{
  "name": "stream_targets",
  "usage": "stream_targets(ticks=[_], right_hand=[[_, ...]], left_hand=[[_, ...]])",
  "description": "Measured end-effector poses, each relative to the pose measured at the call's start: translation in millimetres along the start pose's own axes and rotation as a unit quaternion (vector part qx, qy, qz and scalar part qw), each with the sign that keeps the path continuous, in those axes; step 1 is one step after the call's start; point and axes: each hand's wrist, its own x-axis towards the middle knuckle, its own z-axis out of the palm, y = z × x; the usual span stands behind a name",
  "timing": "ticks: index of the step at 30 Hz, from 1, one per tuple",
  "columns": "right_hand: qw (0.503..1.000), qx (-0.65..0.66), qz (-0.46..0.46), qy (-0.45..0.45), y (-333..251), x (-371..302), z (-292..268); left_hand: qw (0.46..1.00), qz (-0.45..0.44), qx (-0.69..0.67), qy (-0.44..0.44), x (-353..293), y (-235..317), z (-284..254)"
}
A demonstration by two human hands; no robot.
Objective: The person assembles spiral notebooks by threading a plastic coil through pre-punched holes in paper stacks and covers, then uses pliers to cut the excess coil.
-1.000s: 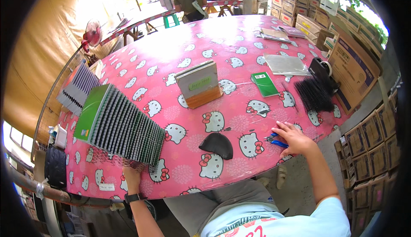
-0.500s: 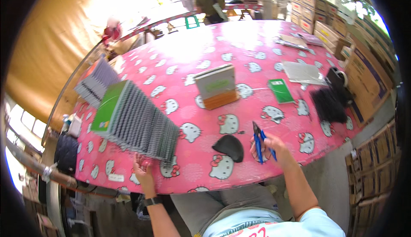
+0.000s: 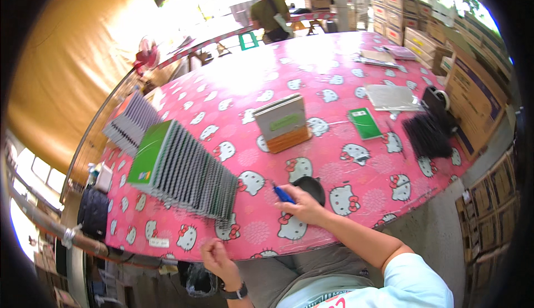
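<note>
My right hand (image 3: 301, 204) is wrapped round a pair of blue-handled pliers (image 3: 283, 194), their tip toward the notebook stack. The dark rounded pad (image 3: 316, 190) lies partly hidden behind that hand. At the table's front edge, my left hand (image 3: 218, 259) has its fingers curled in; whether anything small is in them cannot be seen. Just beyond it stands a tall stack of spiral-bound notebooks (image 3: 186, 174), a green cover showing at its far end and the wire coils along its side. The stack and the left hand are apart.
Another notebook stack (image 3: 131, 120) sits behind at the left. Mid-table stands a wooden-based holder (image 3: 283, 124); right of it lie a green notebook (image 3: 365, 124), a clear plastic sheet (image 3: 392, 97) and black wire-like pieces (image 3: 425, 135). Cartons (image 3: 473, 102) line the right side. A person (image 3: 269, 14) sits far off.
My right hand has moved left with the pliers, across the dark pad. My left hand has left the notebook stack's base and come nearer to me and rightward, its fingers now curled.
</note>
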Motion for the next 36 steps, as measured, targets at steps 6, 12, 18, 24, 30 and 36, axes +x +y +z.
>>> stream_targets(ticks=[6, 12, 18, 24, 30, 36], right_hand=[[0.97, 0.205, 0.061, -0.117, -19.2, -8.3, -1.3], [0.936, 0.22, 0.113, -0.249, -16.8, -22.9, 12.0], [0.962, -0.231, -0.148, -0.005, -31.8, -35.6, 3.3], [0.792, -0.402, -0.134, 0.44, -5.8, 23.6, -227.3], [0.681, -0.541, 0.083, 0.486, 41.1, 36.9, -276.2], [0.749, -0.447, 0.004, 0.49, 66.3, 37.1, -326.0]], left_hand=[[0.982, -0.015, -0.106, -0.155, -14.7, 56.8, 88.9], [0.883, -0.229, -0.314, -0.262, -4.4, 56.7, 79.2], [0.904, -0.296, -0.218, -0.218, -4.3, 51.7, 74.3], [0.926, -0.24, -0.148, -0.252, 19.5, 21.5, 84.3], [0.928, -0.269, -0.136, -0.221, 18.4, 19.7, 90.0], [0.921, -0.28, -0.162, -0.215, 18.7, 16.8, 89.7]])
